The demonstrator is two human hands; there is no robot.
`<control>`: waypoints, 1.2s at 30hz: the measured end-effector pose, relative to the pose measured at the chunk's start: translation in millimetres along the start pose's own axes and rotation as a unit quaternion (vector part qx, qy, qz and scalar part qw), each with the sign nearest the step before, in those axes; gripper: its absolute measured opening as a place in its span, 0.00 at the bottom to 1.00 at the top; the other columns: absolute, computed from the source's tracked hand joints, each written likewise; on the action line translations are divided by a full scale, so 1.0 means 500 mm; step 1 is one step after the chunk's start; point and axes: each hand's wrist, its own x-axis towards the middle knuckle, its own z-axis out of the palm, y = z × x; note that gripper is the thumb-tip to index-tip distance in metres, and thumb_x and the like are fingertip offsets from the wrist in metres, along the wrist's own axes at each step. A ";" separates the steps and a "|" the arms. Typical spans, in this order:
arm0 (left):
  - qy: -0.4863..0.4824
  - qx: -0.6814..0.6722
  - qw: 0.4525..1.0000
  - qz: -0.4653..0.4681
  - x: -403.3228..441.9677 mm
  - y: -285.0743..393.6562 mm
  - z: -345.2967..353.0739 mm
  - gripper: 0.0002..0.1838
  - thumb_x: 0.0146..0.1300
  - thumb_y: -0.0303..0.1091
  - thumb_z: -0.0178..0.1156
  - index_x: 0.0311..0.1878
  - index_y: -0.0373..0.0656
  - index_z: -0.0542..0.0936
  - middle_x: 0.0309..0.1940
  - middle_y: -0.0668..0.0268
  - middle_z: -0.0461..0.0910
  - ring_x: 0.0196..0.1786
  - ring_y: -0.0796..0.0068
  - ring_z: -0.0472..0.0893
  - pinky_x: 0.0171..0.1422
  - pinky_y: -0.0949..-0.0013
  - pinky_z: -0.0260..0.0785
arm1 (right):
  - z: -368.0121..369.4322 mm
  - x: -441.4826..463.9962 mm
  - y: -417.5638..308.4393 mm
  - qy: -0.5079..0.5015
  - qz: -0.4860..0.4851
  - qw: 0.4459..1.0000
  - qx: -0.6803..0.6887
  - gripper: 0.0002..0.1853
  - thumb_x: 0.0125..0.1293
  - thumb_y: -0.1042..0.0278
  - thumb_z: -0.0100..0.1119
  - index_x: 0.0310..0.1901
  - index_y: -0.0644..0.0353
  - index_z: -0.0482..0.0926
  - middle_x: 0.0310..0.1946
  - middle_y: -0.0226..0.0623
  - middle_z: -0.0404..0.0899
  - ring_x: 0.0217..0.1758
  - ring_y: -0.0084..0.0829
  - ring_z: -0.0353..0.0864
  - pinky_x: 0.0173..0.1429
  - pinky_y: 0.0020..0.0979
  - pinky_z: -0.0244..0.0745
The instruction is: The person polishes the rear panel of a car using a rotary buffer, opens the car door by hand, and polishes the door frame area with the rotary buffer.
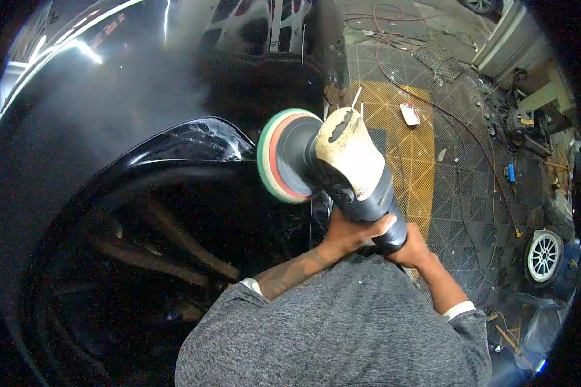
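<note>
Both of my hands are wrapped round a car polisher (pixel 358 158) with a cream-and-black body. My left hand (pixel 354 232) grips it under the body, thumb over the dark handle. At the handle's rear end, partly hidden behind it, is my right hand (pixel 412 248). The round pad (pixel 268 155), layered green, cream and orange, faces left toward a glossy black car fender (pixel 161 84). I cannot tell whether the pad touches the paint. Whitish smears (pixel 223 138) mark the fender's edge above the wheel arch, just left of the pad.
Below the arch, a dark spoked wheel (pixel 168 238) sits in shadow. Grey and yellow floor tiles (pixel 419 161) lie to the right, with a red hose (pixel 458 113) snaking across. A red-and-white packet (pixel 410 114), a blue object (pixel 511 172) and a white wheel (pixel 544 256) are there too.
</note>
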 end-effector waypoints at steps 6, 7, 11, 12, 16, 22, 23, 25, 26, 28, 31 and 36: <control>0.030 -0.126 0.991 -0.023 0.030 -0.005 0.047 0.33 0.50 0.34 0.80 0.59 0.38 0.76 0.53 0.62 0.82 0.54 0.72 0.82 0.63 0.62 0.75 | -0.053 -0.018 -0.024 0.017 0.021 0.999 0.022 0.20 0.42 0.67 0.76 0.39 0.62 0.83 0.31 0.44 0.86 0.33 0.38 0.87 0.43 0.39 0.80; 0.008 -0.107 0.994 -0.028 0.043 -0.001 0.048 0.28 0.50 0.33 0.79 0.55 0.38 0.79 0.48 0.63 0.83 0.49 0.73 0.84 0.59 0.63 0.77 | -0.066 -0.024 -0.043 0.052 0.032 0.998 -0.008 0.21 0.42 0.67 0.76 0.40 0.62 0.83 0.31 0.42 0.86 0.33 0.36 0.87 0.44 0.38 0.80; 0.020 -0.116 0.993 -0.028 0.066 0.010 0.065 0.28 0.52 0.36 0.79 0.55 0.40 0.79 0.47 0.65 0.83 0.48 0.73 0.83 0.58 0.64 0.77 | -0.103 -0.017 -0.047 0.000 0.033 0.999 0.009 0.19 0.42 0.67 0.75 0.39 0.62 0.83 0.31 0.40 0.86 0.33 0.34 0.87 0.42 0.36 0.80; 0.025 -0.112 0.993 -0.033 0.056 0.016 0.070 0.30 0.52 0.36 0.79 0.57 0.40 0.78 0.49 0.64 0.82 0.50 0.72 0.83 0.59 0.64 0.77 | -0.108 -0.018 -0.044 -0.001 0.031 0.999 0.007 0.19 0.42 0.67 0.75 0.39 0.62 0.83 0.31 0.40 0.86 0.33 0.34 0.87 0.42 0.36 0.80; 0.025 -0.131 0.991 -0.029 0.032 0.029 0.060 0.34 0.53 0.36 0.78 0.61 0.39 0.75 0.54 0.62 0.80 0.56 0.70 0.81 0.63 0.61 0.75 | -0.107 -0.012 -0.047 -0.008 -0.010 1.000 0.000 0.17 0.44 0.67 0.74 0.37 0.64 0.83 0.29 0.40 0.86 0.32 0.32 0.86 0.41 0.36 0.80; 0.029 -0.177 0.983 -0.046 0.027 0.035 0.051 0.32 0.52 0.35 0.78 0.59 0.38 0.75 0.52 0.63 0.81 0.53 0.70 0.81 0.60 0.63 0.76 | -0.123 -0.017 -0.007 -0.170 -0.036 0.955 0.239 0.33 0.51 0.49 0.75 0.54 0.65 0.81 0.48 0.41 0.85 0.52 0.29 0.82 0.57 0.37 0.76; 0.015 -0.146 0.989 -0.036 0.030 0.031 0.042 0.32 0.53 0.35 0.78 0.59 0.39 0.75 0.52 0.63 0.80 0.53 0.70 0.81 0.61 0.64 0.75 | -0.116 -0.014 0.079 -0.249 0.013 0.895 0.370 0.43 0.56 0.37 0.70 0.62 0.67 0.76 0.56 0.41 0.81 0.60 0.33 0.77 0.64 0.38 0.72; 0.021 -0.120 0.992 -0.033 0.027 0.036 0.044 0.32 0.53 0.36 0.78 0.59 0.39 0.75 0.52 0.63 0.80 0.54 0.70 0.80 0.62 0.64 0.74 | -0.102 -0.018 0.107 -0.238 0.049 0.887 0.392 0.42 0.57 0.36 0.68 0.62 0.67 0.76 0.56 0.40 0.81 0.59 0.33 0.78 0.64 0.38 0.72; 0.027 -0.095 0.995 -0.027 0.028 0.038 0.043 0.32 0.53 0.36 0.78 0.59 0.38 0.75 0.53 0.62 0.79 0.55 0.70 0.80 0.63 0.63 0.73 | -0.097 -0.014 0.118 -0.227 0.084 0.879 0.411 0.42 0.59 0.35 0.67 0.62 0.67 0.76 0.55 0.39 0.82 0.58 0.33 0.78 0.64 0.37 0.72; 0.028 -0.101 0.994 -0.032 0.030 0.029 0.039 0.33 0.53 0.37 0.78 0.60 0.38 0.74 0.53 0.62 0.79 0.56 0.69 0.80 0.64 0.63 0.73 | -0.090 -0.004 0.115 -0.214 0.088 0.874 0.427 0.40 0.59 0.35 0.68 0.59 0.66 0.78 0.54 0.39 0.83 0.57 0.34 0.79 0.64 0.37 0.73; 0.018 -0.119 0.991 -0.057 0.017 0.034 0.035 0.34 0.53 0.38 0.78 0.61 0.38 0.74 0.54 0.62 0.79 0.57 0.69 0.79 0.65 0.62 0.73 | -0.097 -0.010 0.069 -0.214 0.029 0.918 0.333 0.36 0.55 0.44 0.75 0.56 0.66 0.80 0.53 0.39 0.84 0.57 0.33 0.80 0.63 0.38 0.73; -0.005 -0.080 0.993 -0.090 0.003 0.036 0.033 0.38 0.52 0.41 0.79 0.63 0.38 0.72 0.56 0.60 0.78 0.58 0.68 0.79 0.65 0.61 0.73 | -0.080 -0.031 -0.036 -0.062 -0.014 0.997 0.034 0.26 0.45 0.63 0.81 0.46 0.63 0.83 0.36 0.40 0.88 0.40 0.29 0.87 0.49 0.34 0.80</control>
